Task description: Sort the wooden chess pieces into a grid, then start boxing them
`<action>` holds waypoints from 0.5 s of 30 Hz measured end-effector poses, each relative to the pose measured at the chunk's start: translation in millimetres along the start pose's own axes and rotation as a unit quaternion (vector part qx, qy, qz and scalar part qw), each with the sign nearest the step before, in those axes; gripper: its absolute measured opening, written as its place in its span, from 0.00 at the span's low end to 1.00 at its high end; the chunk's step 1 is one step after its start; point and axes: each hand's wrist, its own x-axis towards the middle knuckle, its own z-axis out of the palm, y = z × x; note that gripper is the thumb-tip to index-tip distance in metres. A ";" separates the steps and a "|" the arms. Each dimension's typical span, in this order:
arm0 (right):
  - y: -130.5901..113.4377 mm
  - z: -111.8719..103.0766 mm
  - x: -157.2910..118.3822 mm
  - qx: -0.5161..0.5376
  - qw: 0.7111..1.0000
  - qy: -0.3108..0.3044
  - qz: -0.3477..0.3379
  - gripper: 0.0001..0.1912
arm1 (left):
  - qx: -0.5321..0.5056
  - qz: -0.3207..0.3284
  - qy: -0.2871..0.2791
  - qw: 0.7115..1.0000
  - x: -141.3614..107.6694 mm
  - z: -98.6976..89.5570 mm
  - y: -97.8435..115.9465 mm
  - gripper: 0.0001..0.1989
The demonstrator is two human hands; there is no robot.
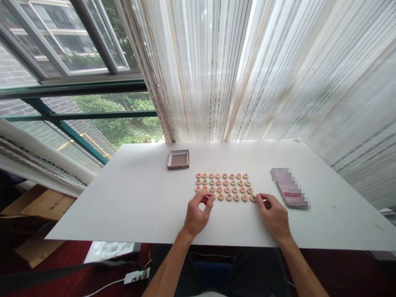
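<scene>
Round wooden Chinese chess pieces (pixel 225 182) with red and black characters lie on the white table in several straight rows. My left hand (pixel 198 212) is at the left part of the nearest row, thumb and forefinger closed at a piece (pixel 214 197) and hiding the end of that row. At the right end of the same row, my right hand (pixel 274 214) has its fingers pinched together, the tips against the last piece (pixel 253 198). Both hands rest low over the tabletop.
An open shallow box (pixel 178 159) stands behind the pieces to the left. On the right lies a pinkish flat object (pixel 289 189), partly blurred out. The white table (pixel 123 198) ends at a curtain (pixel 210 82) and a window. Cardboard (pixel 46 206) is on the floor at left.
</scene>
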 end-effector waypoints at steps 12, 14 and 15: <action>-0.6 -4.5 0.4 0.046 0.998 -0.002 0.034 0.18 | 0.277 -0.012 0.117 0.954 121.1 -89.4 -108.8 0.09; 0.6 -4.8 -1.0 0.060 0.997 -0.001 0.046 0.18 | 0.289 -0.005 0.098 0.952 119.1 -91.0 -120.1 0.06; 1.3 -5.2 -1.8 0.068 0.996 0.004 0.054 0.18 | 0.292 0.003 0.092 0.952 118.8 -91.5 -123.2 0.05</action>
